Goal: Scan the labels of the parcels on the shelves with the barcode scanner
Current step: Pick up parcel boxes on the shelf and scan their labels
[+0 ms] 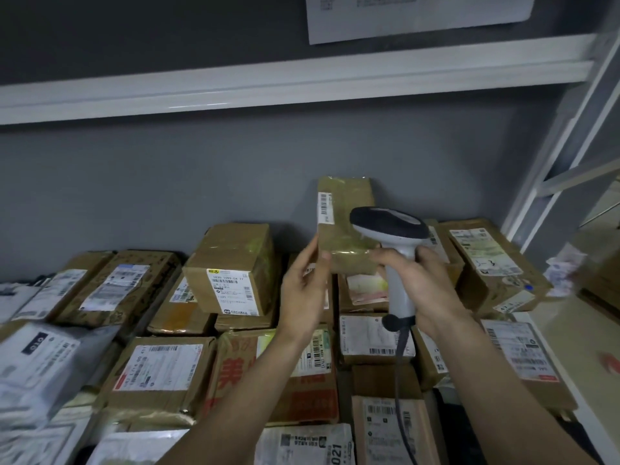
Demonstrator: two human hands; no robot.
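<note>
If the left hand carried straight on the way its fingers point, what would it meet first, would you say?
The left hand already touches the small taped box it is steadying, so that comes first. Beyond it probably lies the grey wall, though depth is unclear.

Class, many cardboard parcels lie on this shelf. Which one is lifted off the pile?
The small taped parcel held upright in the middle: the left hand pinches its lower left corner beside the scanner in the right hand. The others lie flat.
</note>
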